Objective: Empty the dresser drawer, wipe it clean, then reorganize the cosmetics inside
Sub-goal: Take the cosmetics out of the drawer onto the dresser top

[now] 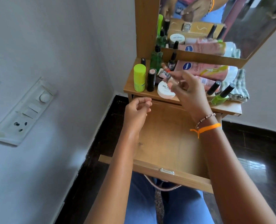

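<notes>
The wooden dresser drawer (171, 136) is pulled out towards me, and its bottom shows bare wood. My right hand (187, 92) is raised above the drawer's back edge and pinches a small clear cosmetic tube (166, 72) with a reddish tip, blurred by motion. My left hand (138, 109) hovers over the drawer's back left corner with fingers loosely curled, holding nothing. Cosmetics crowd the dresser top (130, 88): a lime green stick (139, 78), a black lipstick (151, 80), a white nail polish remover jar (165, 92), a green bottle (156, 59), pink lotion tubes (203, 70), and green nail polish (219, 97).
A folded checked cloth (238, 85) lies at the right end of the dresser top. A mirror (214, 21) stands behind the cosmetics. A white wall with a switch panel (24, 110) runs along the left. The floor (255, 151) is dark and glossy. My jeans-clad legs are under the drawer front.
</notes>
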